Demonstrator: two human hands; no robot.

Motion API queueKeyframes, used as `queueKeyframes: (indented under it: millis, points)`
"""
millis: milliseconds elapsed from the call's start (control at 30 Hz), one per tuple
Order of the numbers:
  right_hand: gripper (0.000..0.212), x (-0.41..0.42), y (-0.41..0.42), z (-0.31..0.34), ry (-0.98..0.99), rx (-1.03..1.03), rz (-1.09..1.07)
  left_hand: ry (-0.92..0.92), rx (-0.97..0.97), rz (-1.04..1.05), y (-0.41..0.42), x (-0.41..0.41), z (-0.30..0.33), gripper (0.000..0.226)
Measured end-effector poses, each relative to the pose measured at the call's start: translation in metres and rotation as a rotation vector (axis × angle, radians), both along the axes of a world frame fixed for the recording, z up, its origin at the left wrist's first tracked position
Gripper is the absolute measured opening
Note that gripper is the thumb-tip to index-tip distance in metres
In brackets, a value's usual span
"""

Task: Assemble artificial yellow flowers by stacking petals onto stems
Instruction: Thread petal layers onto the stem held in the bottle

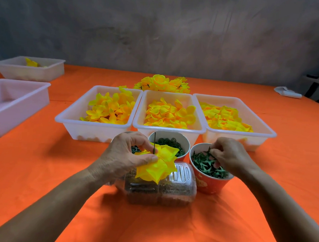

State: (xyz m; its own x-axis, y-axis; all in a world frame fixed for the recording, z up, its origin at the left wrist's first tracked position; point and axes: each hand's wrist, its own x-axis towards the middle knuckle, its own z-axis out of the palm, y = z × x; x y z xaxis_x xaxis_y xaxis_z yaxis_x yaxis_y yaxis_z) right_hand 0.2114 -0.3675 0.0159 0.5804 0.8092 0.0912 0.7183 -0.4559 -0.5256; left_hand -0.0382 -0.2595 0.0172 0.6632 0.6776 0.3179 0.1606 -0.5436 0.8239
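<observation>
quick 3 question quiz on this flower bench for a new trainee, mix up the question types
1. True or false: the left hand holds a yellow flower threaded on a thin green stem.
2. Where is the right hand reaching? A) the middle petal tray B) the red cup of green leaf pieces C) the clear plastic container
3. Fill in: ___ white trays of yellow petals sit side by side behind the cups.

Key: 1 true; 2 B; 3 three
</observation>
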Motion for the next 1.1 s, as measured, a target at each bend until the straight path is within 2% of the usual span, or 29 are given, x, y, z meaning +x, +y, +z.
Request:
queueKeyframes:
  millis: [100,200,300,533,700,933,1100]
  points:
    - [0.019,0.002,-0.006,0.002,0.269,0.148,-0.038,-0.002,-0.005,-0.001,-0.001,0.000,0.001,0.018]
    - [0.020,0.000,-0.012,0.006,0.539,0.260,-0.046,-0.002,-0.005,0.001,-0.002,0.000,0.002,0.019]
    - [0.019,-0.003,-0.015,0.009,0.668,0.307,-0.053,-0.004,-0.008,-0.004,-0.002,0.000,0.002,0.021]
    - [0.009,-0.018,-0.017,0.014,0.731,0.455,-0.030,-0.009,-0.017,-0.001,-0.002,0.001,0.002,0.019]
    - [0.013,-0.044,-0.012,0.024,0.796,0.573,0.100,0.007,-0.041,0.019,-0.001,0.000,0.002,0.017]
    - [0.015,-0.081,0.006,0.040,0.707,0.702,0.229,0.004,-0.054,0.034,-0.001,0.001,0.003,0.018]
    - [0.018,-0.096,0.016,0.042,0.694,0.696,0.258,0.008,-0.072,0.066,-0.001,0.001,0.004,0.015]
